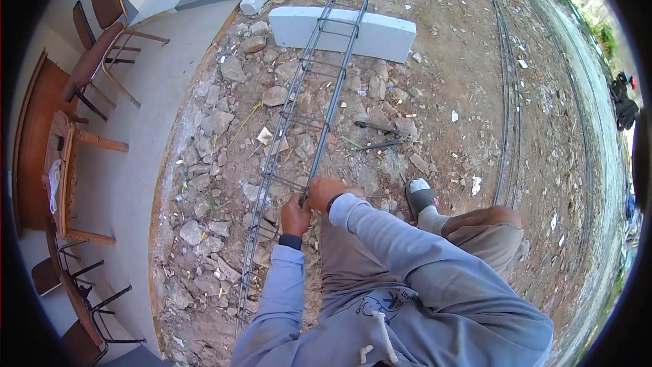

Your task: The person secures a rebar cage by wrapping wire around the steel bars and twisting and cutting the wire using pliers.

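Note:
A long rebar cage (318, 153) of thin steel bars and square stirrups runs from the top of the view down past my left side. My left hand (295, 217) is closed at its right-hand bar, thumb upward. Just above it, my right hand (327, 194) is closed round the same bar, the two hands nearly touching. The fingers partly hide the stretch of bar between them, and any small piece there cannot be made out. Farther up, the cage rests across a pale block (380, 33) standing on its long edge.
A dark two-handled tool (382, 137) lies on the rubble beyond my right hand. Broken stones (217, 122) cover the ground at left, beside a paved floor with chairs (102, 48) and a wooden table (66, 177). Long loose bars (506, 95) lie at right.

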